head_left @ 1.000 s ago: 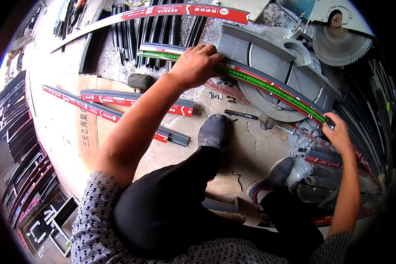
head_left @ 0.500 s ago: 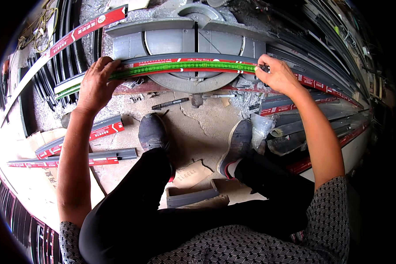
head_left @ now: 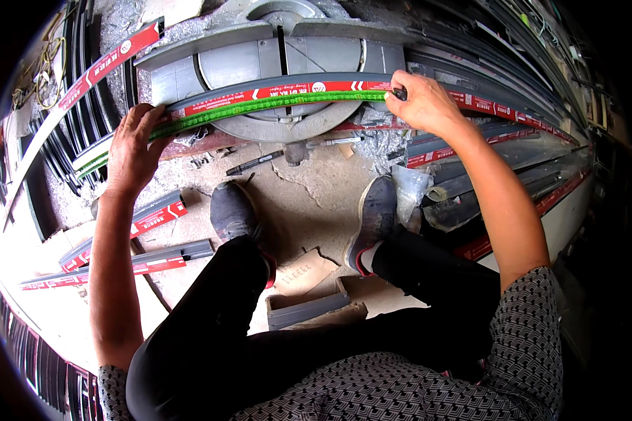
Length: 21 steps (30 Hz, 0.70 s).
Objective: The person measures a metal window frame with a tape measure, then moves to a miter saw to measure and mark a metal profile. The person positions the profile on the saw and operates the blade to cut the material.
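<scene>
A long grey profile strip with a red printed label lies across the front of a round grey saw table. Along its near edge runs a bright green strip with fine marks, which looks like a measuring tape. My left hand is closed over both strips on the left, fingers on top and thumb below. At the right end of the green strip, my right hand pinches it against the profile. A small dark object shows at those fingertips; its kind is unclear.
A raised metal fence stands behind the profile. More red-labelled strips lie at the left, and long profiles are stacked at the right. On the floor are a black marker, an open grey frame and cardboard.
The view has shifted, so the saw sits farther left. More of the red label now shows above the green strip. Both hands keep their grip.
</scene>
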Available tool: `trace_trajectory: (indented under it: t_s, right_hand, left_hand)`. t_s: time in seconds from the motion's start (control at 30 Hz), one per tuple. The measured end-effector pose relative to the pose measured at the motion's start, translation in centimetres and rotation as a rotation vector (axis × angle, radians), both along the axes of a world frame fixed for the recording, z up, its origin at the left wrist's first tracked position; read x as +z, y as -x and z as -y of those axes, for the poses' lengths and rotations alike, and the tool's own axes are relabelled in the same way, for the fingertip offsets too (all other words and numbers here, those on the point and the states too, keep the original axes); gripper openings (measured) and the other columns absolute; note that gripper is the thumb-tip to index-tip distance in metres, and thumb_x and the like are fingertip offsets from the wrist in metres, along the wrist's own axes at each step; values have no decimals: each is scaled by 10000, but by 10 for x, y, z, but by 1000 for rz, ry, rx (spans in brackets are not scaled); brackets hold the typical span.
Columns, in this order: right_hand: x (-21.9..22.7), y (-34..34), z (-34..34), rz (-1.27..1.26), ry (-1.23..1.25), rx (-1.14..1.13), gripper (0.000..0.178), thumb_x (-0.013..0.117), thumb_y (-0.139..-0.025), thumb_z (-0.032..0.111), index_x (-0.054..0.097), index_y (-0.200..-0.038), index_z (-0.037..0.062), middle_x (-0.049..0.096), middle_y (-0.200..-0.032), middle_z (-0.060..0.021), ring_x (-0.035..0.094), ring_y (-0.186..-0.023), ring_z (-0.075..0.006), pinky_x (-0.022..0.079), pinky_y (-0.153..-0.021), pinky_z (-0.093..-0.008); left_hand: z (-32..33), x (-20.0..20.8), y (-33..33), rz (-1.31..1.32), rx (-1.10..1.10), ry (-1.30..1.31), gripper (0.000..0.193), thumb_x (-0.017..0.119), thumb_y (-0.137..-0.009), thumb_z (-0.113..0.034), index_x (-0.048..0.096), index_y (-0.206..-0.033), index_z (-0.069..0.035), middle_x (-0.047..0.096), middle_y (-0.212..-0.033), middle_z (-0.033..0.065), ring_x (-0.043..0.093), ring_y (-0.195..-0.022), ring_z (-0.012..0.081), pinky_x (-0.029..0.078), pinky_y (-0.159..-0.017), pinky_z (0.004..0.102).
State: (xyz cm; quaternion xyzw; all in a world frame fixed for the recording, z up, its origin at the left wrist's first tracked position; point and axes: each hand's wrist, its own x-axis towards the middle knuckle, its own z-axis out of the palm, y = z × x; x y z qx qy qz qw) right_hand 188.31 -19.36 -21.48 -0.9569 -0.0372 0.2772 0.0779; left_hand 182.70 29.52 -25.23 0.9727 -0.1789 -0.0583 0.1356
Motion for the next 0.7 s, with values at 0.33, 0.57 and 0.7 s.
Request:
trace_trajectory:
  t_s: [0.33, 0.57, 0.7]
  right_hand:
    - [-4, 3, 2, 15, -57, -13, 382, 687, -900, 344, 638, -1152, 62, 705, -1119, -220, 655, -1085, -424, 524, -894, -497]
    - [1, 3, -4, -24, -87, -78, 381, 697, -890, 344, 634, -1130, 55, 711, -1023, -225, 676, -994, -424, 526, -843, -478]
    - [-3, 3, -4, 0, -124, -91, 356, 701, -883, 330, 641, -1101, 55, 707, -943, -225, 684, -909, -410, 525, -796, -461]
  left_hand:
    - [-1, 0, -4, -41, -5, 8, 539, 793, -828, -132, 619, -1334, -68, 613, -1237, 113, 604, -1163, 328, 496, -1000, 430]
    - [0, 5, -3, -56, 16, 25, 534, 799, -821, -133, 629, -1321, -58, 613, -1242, 120, 608, -1159, 332, 497, -1004, 430]
    - [-2, 5, -4, -80, 14, 41, 536, 800, -819, -132, 631, -1321, -51, 611, -1249, 126, 607, -1172, 335, 493, -1014, 427]
